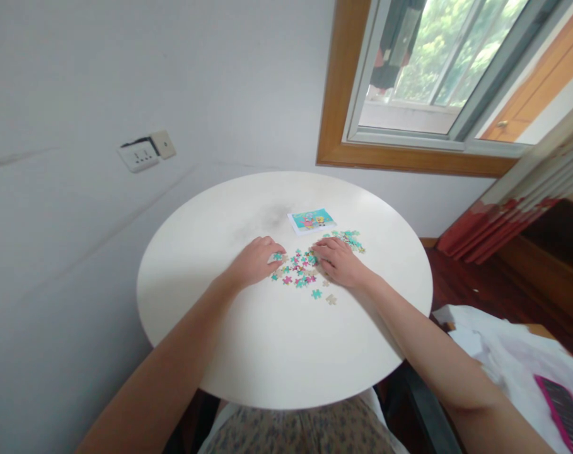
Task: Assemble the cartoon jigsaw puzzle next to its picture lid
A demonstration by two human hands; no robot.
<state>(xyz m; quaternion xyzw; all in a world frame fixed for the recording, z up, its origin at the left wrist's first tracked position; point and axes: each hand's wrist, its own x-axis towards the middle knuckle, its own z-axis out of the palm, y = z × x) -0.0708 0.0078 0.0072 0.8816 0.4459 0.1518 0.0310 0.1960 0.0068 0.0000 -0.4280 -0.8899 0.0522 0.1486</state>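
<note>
Small jigsaw puzzle pieces (299, 268) in teal, pink and yellow lie spread between my hands on the white oval table (277, 347). My left hand (255, 260) rests at the left side of the spread. Its thumb and index finger are apart, with a teal piece (277, 256) between their tips, and I see no firm grip. At the right side, my right hand (339, 261) lies palm down with its fingers stretched over some pieces. Behind that hand is a second heap of pieces (351, 238). A few loose ones, including a teal piece (317, 294), lie nearer to me.
A teal picture card (311, 221) with cartoon figures lies behind the pieces. Wall and window (418, 69) border the table's far side. At lower right are white plastic sheeting (508, 353) and a pink-edged phone-like object (563, 410). A chair armrest (423, 403) stands beneath my right arm.
</note>
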